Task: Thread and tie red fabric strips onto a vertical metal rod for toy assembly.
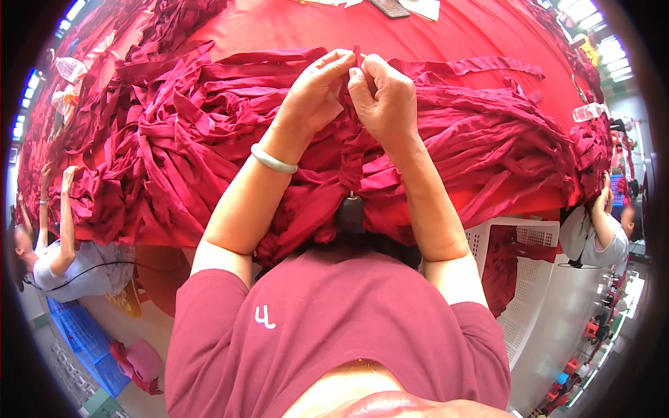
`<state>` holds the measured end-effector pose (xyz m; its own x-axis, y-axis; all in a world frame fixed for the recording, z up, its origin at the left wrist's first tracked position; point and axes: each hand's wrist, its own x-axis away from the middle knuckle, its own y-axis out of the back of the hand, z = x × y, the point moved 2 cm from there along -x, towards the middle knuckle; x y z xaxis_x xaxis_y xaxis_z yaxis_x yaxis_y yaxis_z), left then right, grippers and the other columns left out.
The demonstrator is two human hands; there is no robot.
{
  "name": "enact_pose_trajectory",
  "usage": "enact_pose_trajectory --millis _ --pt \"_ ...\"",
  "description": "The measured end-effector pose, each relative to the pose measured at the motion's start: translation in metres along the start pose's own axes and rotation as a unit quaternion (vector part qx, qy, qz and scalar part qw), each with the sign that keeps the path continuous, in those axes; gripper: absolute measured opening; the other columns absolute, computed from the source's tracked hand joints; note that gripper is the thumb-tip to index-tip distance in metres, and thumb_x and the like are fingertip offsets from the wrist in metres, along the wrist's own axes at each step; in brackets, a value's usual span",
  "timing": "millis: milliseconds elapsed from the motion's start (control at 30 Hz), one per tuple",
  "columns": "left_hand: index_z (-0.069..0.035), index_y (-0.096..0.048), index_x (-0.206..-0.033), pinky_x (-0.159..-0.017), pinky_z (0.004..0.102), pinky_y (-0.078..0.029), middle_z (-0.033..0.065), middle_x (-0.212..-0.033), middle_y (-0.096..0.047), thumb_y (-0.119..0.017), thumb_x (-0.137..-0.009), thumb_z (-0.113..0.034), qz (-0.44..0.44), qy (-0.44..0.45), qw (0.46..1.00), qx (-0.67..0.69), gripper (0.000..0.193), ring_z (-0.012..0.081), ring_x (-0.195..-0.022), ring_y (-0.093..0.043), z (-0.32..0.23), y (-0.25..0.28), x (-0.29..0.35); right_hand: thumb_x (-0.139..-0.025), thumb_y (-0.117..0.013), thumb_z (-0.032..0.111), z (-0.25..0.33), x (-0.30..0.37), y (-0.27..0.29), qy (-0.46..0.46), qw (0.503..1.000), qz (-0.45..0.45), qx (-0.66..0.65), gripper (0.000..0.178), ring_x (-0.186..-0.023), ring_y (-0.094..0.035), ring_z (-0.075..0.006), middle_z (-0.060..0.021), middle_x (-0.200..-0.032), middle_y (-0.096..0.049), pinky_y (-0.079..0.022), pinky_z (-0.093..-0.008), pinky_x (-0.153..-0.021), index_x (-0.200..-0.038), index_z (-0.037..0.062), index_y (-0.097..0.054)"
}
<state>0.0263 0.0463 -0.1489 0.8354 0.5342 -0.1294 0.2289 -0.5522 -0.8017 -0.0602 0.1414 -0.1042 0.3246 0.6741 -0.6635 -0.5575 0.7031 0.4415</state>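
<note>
The left hand (317,87) and the right hand (385,94) are raised close together, the fingertips of both clamped on a narrow dark red strip (357,53), whose end pokes up between them. The right hand is curled, its thumb laid toward the strip; the left hand reaches in from its own side with its fingers drawn together. A pale bangle (274,159) circles the wrist below the left hand. Beneath both hands, and spreading well out to either side of them, a thick heap of crumpled crimson cloth lengths (181,132) lies on a table (453,31) covered in brighter red. Straight below the hands, nearer the body, stands a black block (351,214) with a short metal pin at its top; its lower part is in shadow, so I cannot tell what it belongs to. Beyond the hands, at the far side, rests a dark flat object (389,8). A clear plastic bottle (589,112) lies well to the right of the right hand. Far off to the left of the left hand, a co-worker (83,268) has raised arms by the cloth; another person (603,240) reaches toward it, far to the right of the right hand.
</note>
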Motion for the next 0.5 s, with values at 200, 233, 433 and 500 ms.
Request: enact_pose_trajectory --millis 200,233,433,500 --pt "-0.006 -0.062 -0.092 -0.070 0.0233 -0.049 0.0021 -0.086 -0.065 -0.059 -0.097 -0.014 -0.044 -0.038 0.998 -0.013 0.010 0.0103 -0.078 -0.061 -0.004 -0.005 -0.011 -0.087 -0.059 0.015 -0.002 -0.008 0.000 -0.048 0.998 0.040 -0.016 0.020 -0.058 -0.058 -0.0375 -0.0178 -0.062 -0.055 -0.045 -0.0427 -0.053 -0.074 0.0015 -0.053" --pt "-0.006 -0.061 -0.090 -0.069 0.0237 -0.049 0.0025 -0.084 -0.065 -0.060 -0.097 -0.014 -0.038 -0.029 0.999 -0.015 0.011 0.0105 -0.077 -0.060 0.000 -0.004 -0.007 -0.088 -0.059 0.014 -0.001 0.003 -0.003 -0.046 0.999 0.019 -0.015 0.021 -0.056 -0.057 -0.0363 -0.0177 -0.061 -0.054 -0.044 -0.0417 -0.053 -0.073 0.0011 -0.052" --pt "-0.005 -0.061 -0.085 -0.066 0.0250 -0.050 0.0034 -0.080 -0.064 -0.060 -0.096 -0.012 -0.100 -0.027 0.993 -0.051 0.013 0.0116 -0.073 -0.060 -0.007 -0.015 -0.012 -0.091 -0.057 0.013 -0.017 -0.001 -0.008 -0.104 0.986 0.027 -0.128 0.026 -0.047 -0.046 -0.0240 -0.0184 -0.058 -0.048 -0.039 -0.0367 -0.049 -0.070 -0.0011 -0.050" --pt "-0.005 -0.061 -0.085 -0.066 0.0249 -0.050 0.0035 -0.080 -0.064 -0.059 -0.096 -0.011 -0.071 -0.053 0.995 -0.046 0.013 0.0113 -0.074 -0.060 -0.009 -0.017 -0.013 -0.091 -0.057 0.012 -0.011 -0.001 -0.007 -0.089 0.988 0.014 -0.122 0.026 -0.046 -0.047 -0.0261 -0.0186 -0.057 -0.047 -0.038 -0.0369 -0.049 -0.070 -0.0011 -0.050"
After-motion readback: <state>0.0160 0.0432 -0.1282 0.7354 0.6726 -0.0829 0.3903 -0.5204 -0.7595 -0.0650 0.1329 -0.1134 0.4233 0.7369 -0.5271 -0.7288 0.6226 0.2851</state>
